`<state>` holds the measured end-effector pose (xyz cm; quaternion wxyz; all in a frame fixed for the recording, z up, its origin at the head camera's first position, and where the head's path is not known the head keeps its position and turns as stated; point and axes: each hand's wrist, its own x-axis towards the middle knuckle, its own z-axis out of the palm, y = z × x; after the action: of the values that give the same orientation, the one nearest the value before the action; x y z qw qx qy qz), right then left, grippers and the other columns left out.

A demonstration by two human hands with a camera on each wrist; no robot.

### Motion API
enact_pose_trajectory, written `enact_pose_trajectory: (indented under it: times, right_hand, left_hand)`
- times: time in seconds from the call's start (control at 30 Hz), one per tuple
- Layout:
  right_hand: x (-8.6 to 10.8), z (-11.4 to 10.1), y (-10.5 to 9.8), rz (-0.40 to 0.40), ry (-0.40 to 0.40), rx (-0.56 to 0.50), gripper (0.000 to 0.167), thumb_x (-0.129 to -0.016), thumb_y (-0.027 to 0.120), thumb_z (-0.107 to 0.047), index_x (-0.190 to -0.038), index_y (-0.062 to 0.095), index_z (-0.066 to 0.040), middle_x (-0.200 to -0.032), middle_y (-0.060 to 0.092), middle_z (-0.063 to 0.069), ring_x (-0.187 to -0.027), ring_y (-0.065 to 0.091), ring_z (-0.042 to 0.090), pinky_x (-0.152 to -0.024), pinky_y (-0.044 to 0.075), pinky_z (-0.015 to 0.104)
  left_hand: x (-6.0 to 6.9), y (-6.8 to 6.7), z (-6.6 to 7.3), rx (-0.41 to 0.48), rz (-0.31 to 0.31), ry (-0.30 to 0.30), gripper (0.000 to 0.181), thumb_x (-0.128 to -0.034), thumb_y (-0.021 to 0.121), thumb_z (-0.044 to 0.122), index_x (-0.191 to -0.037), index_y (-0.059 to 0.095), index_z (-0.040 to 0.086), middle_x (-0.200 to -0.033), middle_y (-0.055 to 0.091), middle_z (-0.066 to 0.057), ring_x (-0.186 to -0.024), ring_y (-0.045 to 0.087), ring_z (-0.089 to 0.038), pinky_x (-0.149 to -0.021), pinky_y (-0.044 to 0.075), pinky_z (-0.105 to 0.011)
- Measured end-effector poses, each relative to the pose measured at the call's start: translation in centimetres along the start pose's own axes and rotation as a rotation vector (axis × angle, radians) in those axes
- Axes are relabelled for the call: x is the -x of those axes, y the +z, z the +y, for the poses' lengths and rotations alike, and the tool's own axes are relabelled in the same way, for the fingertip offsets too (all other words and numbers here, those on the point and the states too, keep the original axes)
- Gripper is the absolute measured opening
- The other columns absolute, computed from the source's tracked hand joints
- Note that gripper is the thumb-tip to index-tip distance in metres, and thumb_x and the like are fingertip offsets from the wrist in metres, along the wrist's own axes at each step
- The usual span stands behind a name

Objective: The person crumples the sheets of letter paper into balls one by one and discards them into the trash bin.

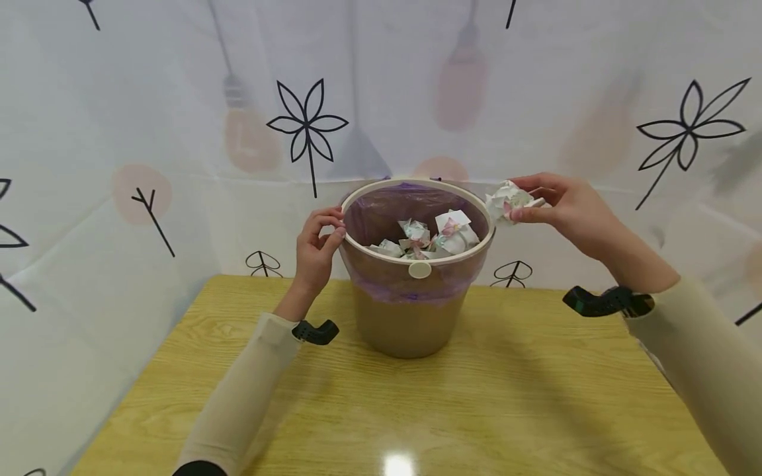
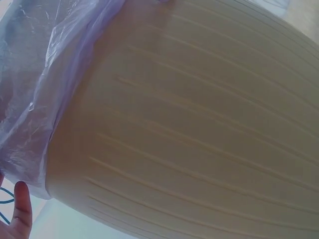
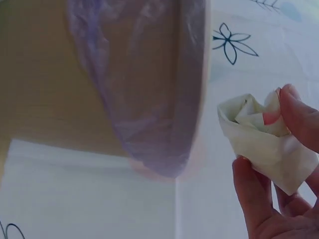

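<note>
A brown trash can (image 1: pixel 411 324) with a cream rim (image 1: pixel 364 251) stands on the table, lined with a purple plastic bag (image 1: pixel 411 291). Several crumpled papers (image 1: pixel 455 241) lie inside it. My left hand (image 1: pixel 315 248) is at the left side of the rim, fingertips touching it and fingers loosely bent; its thumb (image 2: pixel 22 209) shows beside the bag in the left wrist view. Just outside the rim on the right, my right hand (image 1: pixel 565 205) pinches a crumpled paper (image 1: pixel 508 200) between thumb and fingers. The right wrist view shows this white paper (image 3: pixel 269 139) from close by.
The yellow wood-grain table (image 1: pixel 500 403) extends around the trash can. Behind it hangs a white cloth (image 1: pixel 381 79) printed with flowers and lamp bulbs. A dark camera mount is strapped to each wrist.
</note>
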<state>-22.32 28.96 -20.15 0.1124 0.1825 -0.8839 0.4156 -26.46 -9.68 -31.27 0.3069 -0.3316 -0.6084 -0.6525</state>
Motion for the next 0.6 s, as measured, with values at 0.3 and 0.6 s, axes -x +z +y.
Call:
enact_pose_trajectory:
  times: [0.3,0.6]
  right_hand:
    - [-4.4,-2.0,0.4,-0.189,-0.006,0.015,0.052,-0.089,0.077,-0.028,-0.136,0.06,-0.015,-0.124,0.061,0.006,-0.104,0.062,0.02,-0.089,0.045,0.032]
    - [-7.7,-3.0,1.9,-0.349,0.018,-0.085,0.047,-0.085,0.08,-0.012,-0.129,0.065,-0.007,-0.121,0.062,0.008,-0.101,0.058,0.027,-0.086,0.051,0.031]
  left_hand:
    - [0.2,-0.5,-2.6,0.02,0.027,0.018,0.011,-0.0956,0.058,-0.001,-0.099,0.058,-0.011,-0.121,0.054,-0.027,-0.128,0.048,-0.033,-0.083,0.051,-0.029]
    - [0.3,-0.2,-2.7,0.006,0.039,0.027,0.022,-0.0951,0.06,0.013,-0.098,0.058,-0.009,-0.121,0.055,-0.025,-0.127,0.049,-0.031,-0.082,0.052,-0.029]
